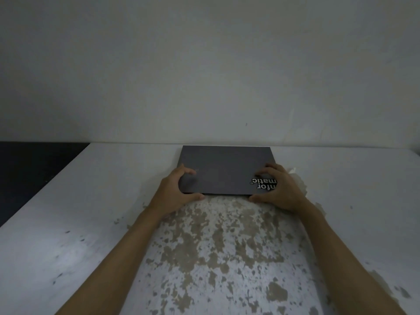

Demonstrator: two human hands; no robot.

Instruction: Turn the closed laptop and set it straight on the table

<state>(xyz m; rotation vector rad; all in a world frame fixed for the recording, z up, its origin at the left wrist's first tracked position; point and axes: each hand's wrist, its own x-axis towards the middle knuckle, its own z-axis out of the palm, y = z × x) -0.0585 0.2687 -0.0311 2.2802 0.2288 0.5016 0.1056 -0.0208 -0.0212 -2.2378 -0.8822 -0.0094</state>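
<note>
A closed dark grey laptop (223,168) lies flat on the white table (68,223), its far edge close to the wall and its sides roughly square to the table. A white-lettered sticker (263,183) sits on its near right corner. My left hand (176,193) grips the near left corner, fingers on the lid and thumb at the front edge. My right hand (278,189) grips the near right corner the same way, partly covering the sticker.
The table's paint is worn off in brown patches (216,242) between my forearms. A plain wall (204,64) rises right behind the laptop. The table's left edge drops to a dark floor (27,169). Something pale and crumpled (297,178) shows behind my right hand.
</note>
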